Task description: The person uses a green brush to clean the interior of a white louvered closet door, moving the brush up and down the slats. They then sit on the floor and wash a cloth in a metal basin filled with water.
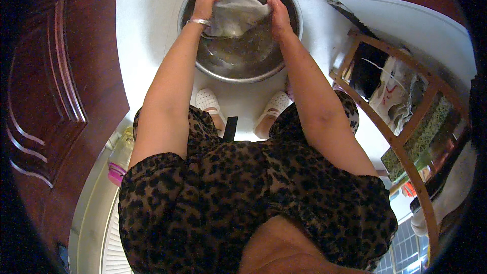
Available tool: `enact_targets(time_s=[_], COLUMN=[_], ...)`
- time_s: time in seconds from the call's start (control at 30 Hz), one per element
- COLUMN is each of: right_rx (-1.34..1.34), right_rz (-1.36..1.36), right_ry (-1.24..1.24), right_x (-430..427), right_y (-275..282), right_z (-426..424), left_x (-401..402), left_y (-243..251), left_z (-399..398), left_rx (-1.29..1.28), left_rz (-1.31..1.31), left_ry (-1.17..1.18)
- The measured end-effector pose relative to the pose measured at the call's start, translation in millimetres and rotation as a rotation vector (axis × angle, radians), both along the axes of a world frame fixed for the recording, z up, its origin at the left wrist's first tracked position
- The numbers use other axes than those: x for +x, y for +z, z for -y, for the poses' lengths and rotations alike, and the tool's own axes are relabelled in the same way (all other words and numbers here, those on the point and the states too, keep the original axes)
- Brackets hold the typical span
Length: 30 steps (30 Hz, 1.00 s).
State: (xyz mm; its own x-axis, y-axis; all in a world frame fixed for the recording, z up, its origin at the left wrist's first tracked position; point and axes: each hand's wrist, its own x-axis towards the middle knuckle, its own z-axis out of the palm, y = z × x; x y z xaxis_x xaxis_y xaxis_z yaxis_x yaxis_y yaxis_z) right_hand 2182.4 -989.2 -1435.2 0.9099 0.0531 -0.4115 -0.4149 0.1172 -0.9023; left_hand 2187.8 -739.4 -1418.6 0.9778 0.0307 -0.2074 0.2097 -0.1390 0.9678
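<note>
A large round metal basin (243,78) stands on the pale floor in front of my feet, with murky water in it. Over the water a wet grey-white cloth (237,13) is spread between my hands, its lower edge at or near the surface. My left hand (207,4), with a silver-coloured bracelet at the wrist, grips the cloth's left end. The right end is pinched in my right hand (279,13). Some fingertips of both hands are hidden by the cloth or turned away.
A dark red wooden door (45,83) is at the left. To the right stands a wooden rack (403,148) holding fabric and other items. A clear container with a pink lid (116,174) is at lower left. My white perforated shoes (207,99) are just behind the basin.
</note>
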Motion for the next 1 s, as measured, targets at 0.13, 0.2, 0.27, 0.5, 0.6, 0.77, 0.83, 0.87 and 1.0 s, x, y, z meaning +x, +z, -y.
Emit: enact_targets(time_s=[0.13, 0.2, 0.27, 0.5, 0.6, 0.77, 0.83, 0.87, 1.0], right_rx=[-0.368, -0.788, -1.020, -1.329, -1.288, -0.095, 0.407, 0.722, 0.804], right_rz=[0.064, 0.016, 0.028, 0.489, 0.169, -0.428, -0.491, -0.484, -0.710], right_ry=[0.296, 0.637, 0.827, 1.107, 1.091, 0.388, 0.252, 0.356, -0.058], right_x=[-11, -23, -38, -93, -84, -58, -45, -37, -31], right_y=[15, 1, 9, -28, -25, -38, -44, -43, 28], right_z=[-15, -8, -10, 7, -4, -19, -5, 0, -19], left_x=[-16, -32, -60, -111, -107, -77, -66, -71, -74], left_y=[3, 12, -5, -33, -53, -57, 3, 17, 100], left_z=[8, 17, 20, 30, 36, 77, 130, 146, 167], left_rx=[0.253, 0.517, 0.607, 1.049, 0.976, 0.556, 0.279, 0.227, 0.286], left_rz=[-0.069, -0.206, -0.244, 0.161, -0.571, 0.099, -0.143, 0.009, -0.072], left_ry=[-0.256, -0.402, -0.442, -1.044, -0.679, -0.332, -0.165, -0.141, -0.225])
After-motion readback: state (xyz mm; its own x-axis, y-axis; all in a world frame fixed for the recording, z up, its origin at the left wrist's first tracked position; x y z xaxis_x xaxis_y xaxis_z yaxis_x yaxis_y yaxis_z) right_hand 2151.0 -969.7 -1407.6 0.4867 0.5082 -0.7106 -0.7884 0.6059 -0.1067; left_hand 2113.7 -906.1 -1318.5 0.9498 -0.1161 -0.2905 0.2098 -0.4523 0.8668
